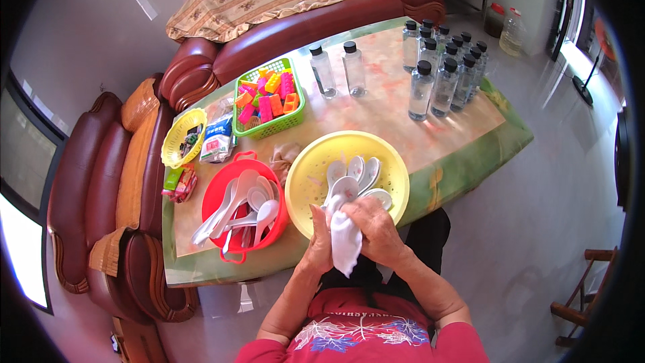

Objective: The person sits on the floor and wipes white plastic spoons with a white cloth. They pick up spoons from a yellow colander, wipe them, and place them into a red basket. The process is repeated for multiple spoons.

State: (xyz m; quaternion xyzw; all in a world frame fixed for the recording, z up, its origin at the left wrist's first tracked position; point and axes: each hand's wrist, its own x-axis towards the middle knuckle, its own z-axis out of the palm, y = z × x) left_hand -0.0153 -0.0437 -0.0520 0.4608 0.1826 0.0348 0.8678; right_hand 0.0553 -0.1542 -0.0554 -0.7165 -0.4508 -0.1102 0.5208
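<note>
Over the near rim of a yellow colander (pixel 302 161), my left hand (pixel 320 238) and my right hand (pixel 377 230) come together, both closed. Between them is a white soup spoon (pixel 345 188), bowl upward, its handle hidden by fingers and cloth. A white cloth (pixel 346 250) is bunched under my right fingers, its end hanging down. Several patterned white soup spoons (pixel 369 173) lie inside the colander. To the left stands a red basin (pixel 212 196) with two handles, full of white spoons and larger white serving spoons (pixel 240 195).
A green basket (pixel 300 104) of colourful building blocks stands beyond the basin. Two bottles (pixel 353 69) stand apart from a cluster of black-capped bottles (pixel 445 87) at far right. A yellow basket (pixel 166 151) and packets (pixel 217 140) sit left. Sofas (pixel 316 25) border the table (pixel 376 117).
</note>
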